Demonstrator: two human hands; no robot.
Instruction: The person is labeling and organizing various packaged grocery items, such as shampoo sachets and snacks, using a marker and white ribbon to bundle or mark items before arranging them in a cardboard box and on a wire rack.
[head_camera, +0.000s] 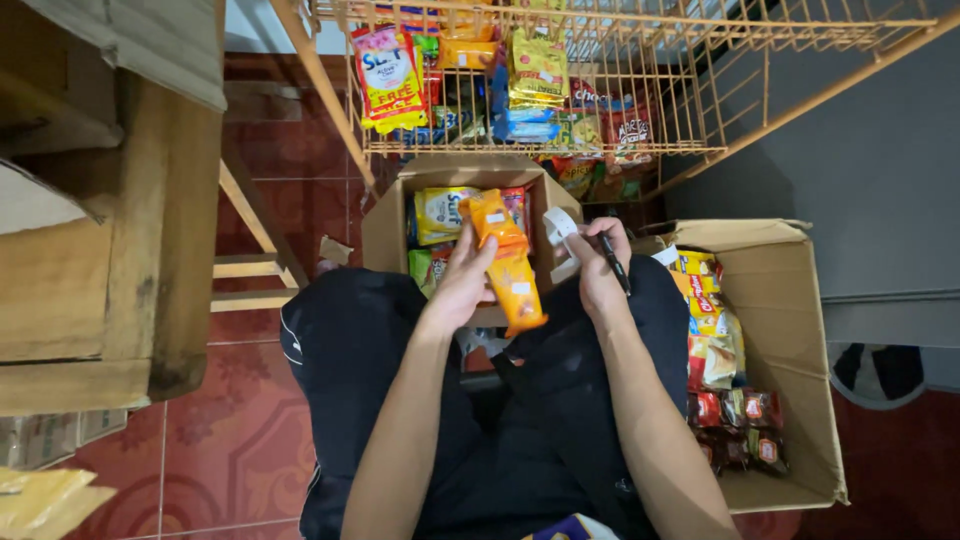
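My left hand (462, 278) grips an orange strip of snack packets (508, 262) that hangs over my lap. My right hand (598, 268) holds a white label roll or tape piece (560, 228) together with a black pen (613, 262), just right of the strip. Both hands hover over the near edge of a small open cardboard box (385, 225) filled with yellow and green snack bags. I sit with dark trousers, knees toward the box.
A larger open cardboard box (790, 330) with red and yellow packets stands at my right. An orange wire rack (640, 90) holding hanging snack packs is ahead. A wooden cabinet (150, 250) and wooden frame (255, 235) are at left on red floor tiles.
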